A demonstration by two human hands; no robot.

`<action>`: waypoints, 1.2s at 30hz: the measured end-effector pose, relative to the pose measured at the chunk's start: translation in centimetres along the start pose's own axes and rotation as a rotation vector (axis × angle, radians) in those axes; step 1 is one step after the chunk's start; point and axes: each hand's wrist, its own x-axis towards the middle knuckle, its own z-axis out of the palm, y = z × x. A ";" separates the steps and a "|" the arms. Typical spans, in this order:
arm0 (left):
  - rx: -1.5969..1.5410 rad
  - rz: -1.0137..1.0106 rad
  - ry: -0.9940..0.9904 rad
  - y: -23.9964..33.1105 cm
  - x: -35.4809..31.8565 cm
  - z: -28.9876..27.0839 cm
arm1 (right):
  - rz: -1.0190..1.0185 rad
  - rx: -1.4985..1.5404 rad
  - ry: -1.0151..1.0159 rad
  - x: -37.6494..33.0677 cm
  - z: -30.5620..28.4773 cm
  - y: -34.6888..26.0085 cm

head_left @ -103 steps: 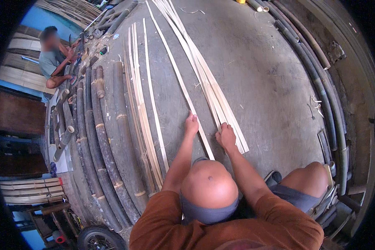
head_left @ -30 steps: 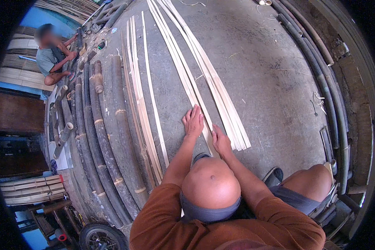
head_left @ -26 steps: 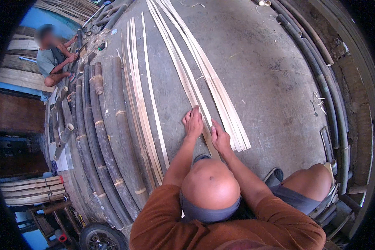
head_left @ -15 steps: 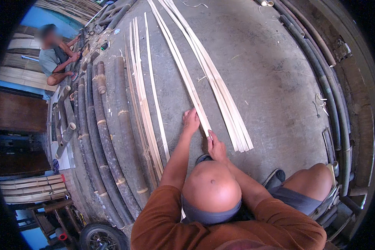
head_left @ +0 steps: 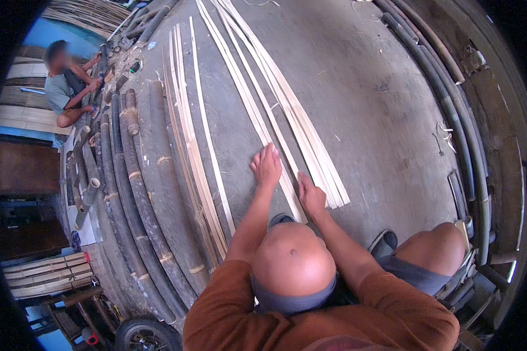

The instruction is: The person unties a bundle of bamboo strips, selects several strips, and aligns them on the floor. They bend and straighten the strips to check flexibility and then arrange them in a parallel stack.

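Several long, pale split bamboo strips lie on the concrete floor in front of me. My left hand rests with its fingers stretched over a narrow group of strips, whose near ends lie by my knee. Just to the right, my right hand is closed on the near end of a single bamboo strip. That strip runs away from me between the narrow group and a wider bundle of strips, whose near ends are just beyond my right hand.
To the left lie more pale strips and a row of dark bamboo poles. A co-worker crouches at the far left. Poles line the right side. A wheel stands at the lower left.
My right hand has moved right with one strip, opening a gap from the others. My left hand has shifted onto the top of the narrow group, its fingers now stretched.
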 end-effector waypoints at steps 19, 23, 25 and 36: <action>0.232 0.118 -0.054 2.4 -2.1 0.5 | 0.114 -0.133 0.117 6.2 -4.0 3.2; 0.233 0.032 -0.031 3.2 -2.2 0.7 | 0.065 -0.177 0.197 6.5 -4.5 1.2; 0.229 -0.009 -0.017 3.2 -2.1 1.2 | -0.036 -0.209 0.316 6.8 -5.1 0.6; 0.241 0.063 -0.174 1.8 -1.8 1.8 | 0.045 0.339 0.146 4.3 -2.6 -2.5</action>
